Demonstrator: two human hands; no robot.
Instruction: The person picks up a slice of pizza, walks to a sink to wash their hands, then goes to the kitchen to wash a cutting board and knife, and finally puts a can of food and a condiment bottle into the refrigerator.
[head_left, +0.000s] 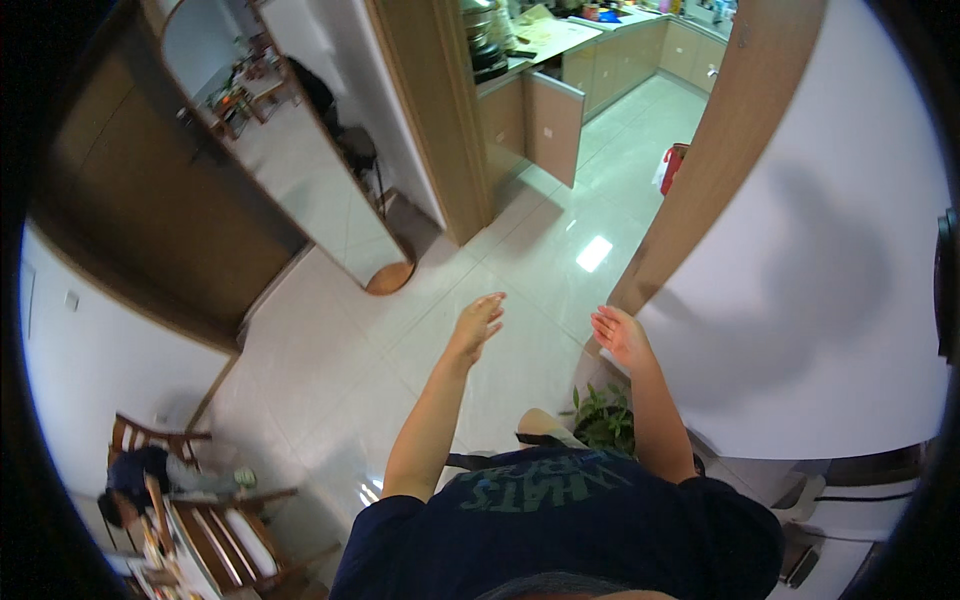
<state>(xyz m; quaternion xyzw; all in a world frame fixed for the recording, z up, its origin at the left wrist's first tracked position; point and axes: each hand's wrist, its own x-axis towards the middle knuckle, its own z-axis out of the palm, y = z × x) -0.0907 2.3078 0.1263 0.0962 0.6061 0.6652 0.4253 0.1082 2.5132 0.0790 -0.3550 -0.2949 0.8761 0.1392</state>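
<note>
Both my hands are held out in front of my body over the tiled floor (420, 352). My left hand (477, 325) has its fingers slightly bent and apart, with nothing in it. Across from it, my right hand (619, 334) also holds nothing; its palm is turned inward and its fingers are spread a little. The right hand is nearest the wooden door frame (697, 165) and the white wall (810, 315). Below my right forearm, a leafy potted plant (604, 420) stands on the floor, partly hidden by the arm and my shirt.
Beyond the doorway is a kitchen with an open cabinet door (553, 127) and a red bag (673, 169). A tall standing mirror (315, 165) leans at the left, beside a brown door (150, 187). At lower left, a person (142, 480) sits at a table near wooden chairs (225, 547).
</note>
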